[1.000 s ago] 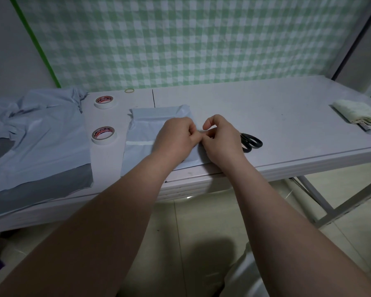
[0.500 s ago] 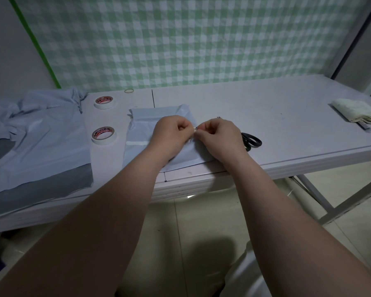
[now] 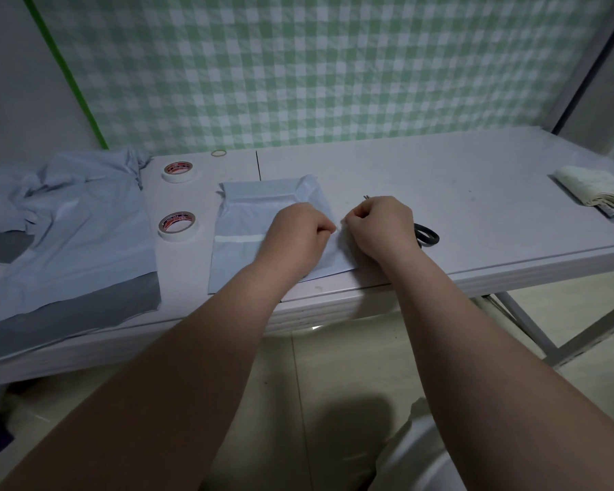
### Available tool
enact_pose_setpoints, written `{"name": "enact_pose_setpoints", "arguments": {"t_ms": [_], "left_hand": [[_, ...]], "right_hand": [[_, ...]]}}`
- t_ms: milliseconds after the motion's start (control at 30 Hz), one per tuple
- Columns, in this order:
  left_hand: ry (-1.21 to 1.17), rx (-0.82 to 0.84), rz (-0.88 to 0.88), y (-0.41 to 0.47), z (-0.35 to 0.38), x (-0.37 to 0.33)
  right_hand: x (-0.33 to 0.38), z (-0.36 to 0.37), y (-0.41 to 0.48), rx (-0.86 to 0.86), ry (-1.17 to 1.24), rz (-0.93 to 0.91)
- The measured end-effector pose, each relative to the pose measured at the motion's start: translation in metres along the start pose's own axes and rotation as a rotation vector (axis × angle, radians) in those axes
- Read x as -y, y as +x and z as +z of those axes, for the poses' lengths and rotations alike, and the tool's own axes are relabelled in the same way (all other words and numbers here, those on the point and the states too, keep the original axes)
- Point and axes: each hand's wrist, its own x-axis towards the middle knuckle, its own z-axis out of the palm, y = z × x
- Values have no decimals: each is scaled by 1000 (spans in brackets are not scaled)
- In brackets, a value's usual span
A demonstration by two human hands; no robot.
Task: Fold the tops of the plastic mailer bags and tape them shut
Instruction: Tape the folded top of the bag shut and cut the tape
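A pale blue plastic mailer bag lies flat near the table's front edge, its far end folded over. A white tape strip runs across its middle. My left hand rests on the bag with curled fingers and pinches something small at the bag's right edge. My right hand sits just to the right, fingers curled, pinching at the same spot. What they pinch is too small to make out. Two tape rolls stand to the left: a near tape roll and a far tape roll.
A heap of blue and grey mailer bags covers the table's left end. Black scissors lie right of my right hand. A folded white cloth sits at the far right. A rubber band lies by the checked wall.
Both hands have shifted slightly and drawn a little apart at the bag's right edge. The bag and the tape rolls stay where they were.
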Motion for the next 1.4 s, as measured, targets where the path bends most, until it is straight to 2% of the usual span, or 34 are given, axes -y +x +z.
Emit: {"name": "enact_pose_setpoints", "arguments": {"t_ms": [167,533,700,767,833,933,1033,1133,1200,1333,1400], "left_hand": [[154,71,43,-2,5,-2],[342,187,107,2,2,-12],[275,214,61,6,-2,-10],[158,186,14,9,-9,-4],[39,76,-61,8,-19,2],[24,-60,-207,6,-31,20],[117,-29,-415,-1,-43,40],[140,-1,-532,-10,-52,51],[132,0,-574,-14,-56,53],[144,19,-550,-14,-66,52],[54,-2,-578,-15,-68,50]], "right_hand": [[-3,-3,-4,-10,100,-3],[-2,-1,-4,-13,125,18],[0,-4,-7,-5,174,61],[2,-6,-6,-2,203,84],[3,-8,-4,9,215,99],[6,-7,-1,30,139,123],[15,-7,6,98,33,163],[32,-8,14,207,-53,221],[40,-8,20,234,-64,264],[44,-7,23,279,-110,293],[45,-8,23,301,-85,295]]}}
